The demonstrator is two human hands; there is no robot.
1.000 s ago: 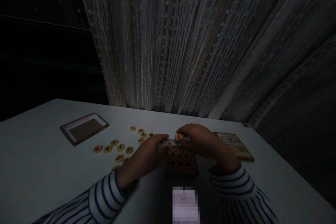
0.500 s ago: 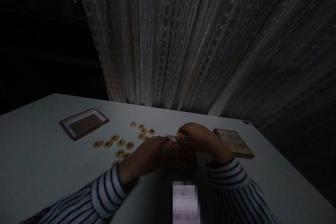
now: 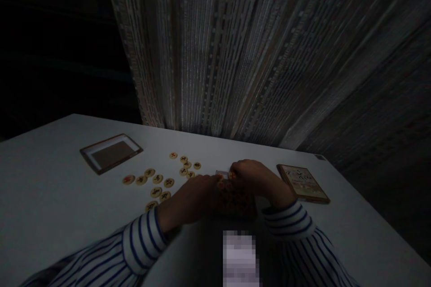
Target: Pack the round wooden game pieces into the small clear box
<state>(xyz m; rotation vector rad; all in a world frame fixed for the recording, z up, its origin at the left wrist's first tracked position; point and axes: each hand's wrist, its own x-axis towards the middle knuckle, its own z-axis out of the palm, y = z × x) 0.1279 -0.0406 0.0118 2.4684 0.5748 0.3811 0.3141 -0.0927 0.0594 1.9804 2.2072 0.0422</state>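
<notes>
Here's the left hand (image 3: pixel 191 197), its grip impossible to tell; just right of it, the box (image 3: pixel 222 172), long axis unclear; at its far edge, a red-marked piece (image 3: pixel 232 175); rightmost, the nearer right hand (image 3: pixel 254 177), pinching that piece at its left!

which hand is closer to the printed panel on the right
Right. The right hand is just left of the printed panel; the left hand is farther away, to the left of the right hand.
</notes>
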